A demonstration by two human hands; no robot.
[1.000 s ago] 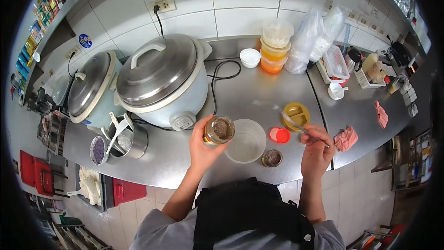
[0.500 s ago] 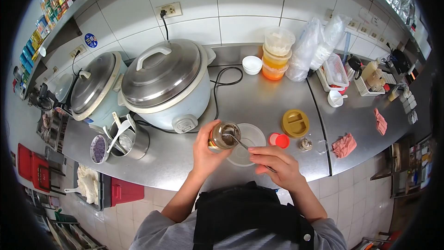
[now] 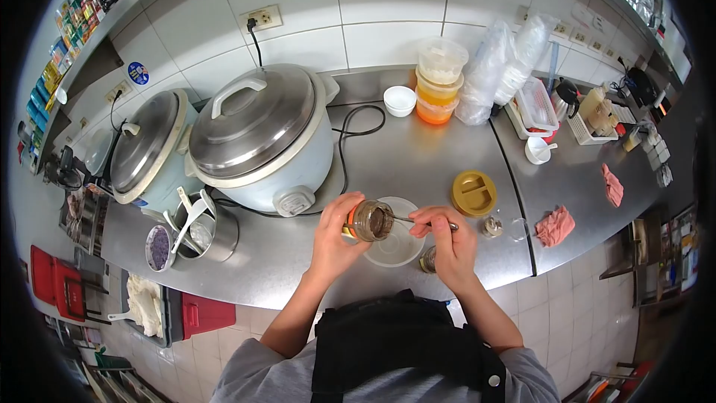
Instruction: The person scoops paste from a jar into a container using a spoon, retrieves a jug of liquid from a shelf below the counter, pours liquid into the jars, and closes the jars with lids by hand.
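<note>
My left hand (image 3: 333,235) is wrapped round a glass jar (image 3: 373,221) of dark brown contents, which is tilted with its mouth towards the right. My right hand (image 3: 447,242) grips the handle of a metal spoon (image 3: 403,219), whose tip reaches the jar's mouth. Below them a clear plastic bowl (image 3: 394,252) stands on the steel counter (image 3: 380,157). A small glass jar (image 3: 427,260) sits beside my right hand, partly covered by it. Beyond that hand lies a round mustard-yellow lid (image 3: 473,193).
Two large rice cookers (image 3: 257,134) stand on the left, near a metal pot (image 3: 216,235) of utensils and a tub of purple stuff (image 3: 159,247). Stacked plastic tubs (image 3: 438,89) and a white bowl (image 3: 400,101) are at the back. Pink cloths (image 3: 555,226) lie on the right.
The jar has tipped further to the right. My right hand has turned and raised the spoon's handle, so the spoon lies flatter; the red lid is now hidden and the small jar shows.
</note>
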